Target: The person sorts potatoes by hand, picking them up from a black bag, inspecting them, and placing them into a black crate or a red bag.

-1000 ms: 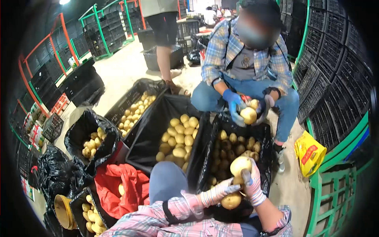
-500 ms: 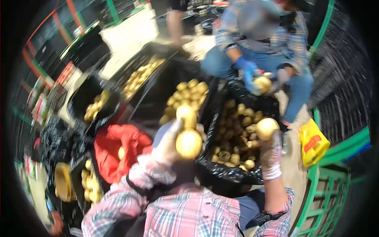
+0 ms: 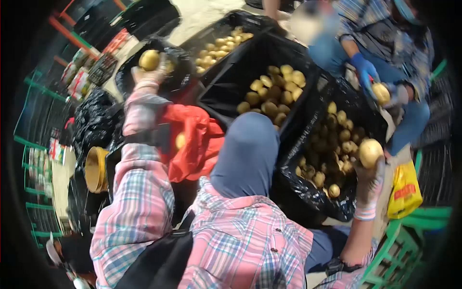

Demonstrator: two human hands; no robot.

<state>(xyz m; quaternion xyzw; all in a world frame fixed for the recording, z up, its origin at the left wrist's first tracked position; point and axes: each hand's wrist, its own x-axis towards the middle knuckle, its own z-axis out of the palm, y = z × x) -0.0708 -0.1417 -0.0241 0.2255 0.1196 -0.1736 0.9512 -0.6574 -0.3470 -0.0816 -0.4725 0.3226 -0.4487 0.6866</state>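
Note:
My left hand (image 3: 147, 73), in a pale glove, is stretched far out to the left and holds a yellow potato (image 3: 149, 59) over a black bag (image 3: 179, 58) of potatoes. My right hand (image 3: 369, 180), gloved too, holds another potato (image 3: 371, 152) up at the right edge of a black-lined crate (image 3: 308, 197) filled with potatoes. My blue-clad knee (image 3: 246, 149) sits between the two hands.
A person in a plaid shirt and blue gloves (image 3: 363, 67) crouches opposite, holding a potato (image 3: 381, 93). More potato crates (image 3: 226, 77) stand ahead. A red bag (image 3: 195, 139), a yellow tub (image 3: 95, 169), a yellow packet (image 3: 404, 192) and green racks (image 3: 409, 241) surround me.
My left hand swung out far to the left with a potato, from in front of my chest. My right hand stayed raised with its potato. The view tilted down and left.

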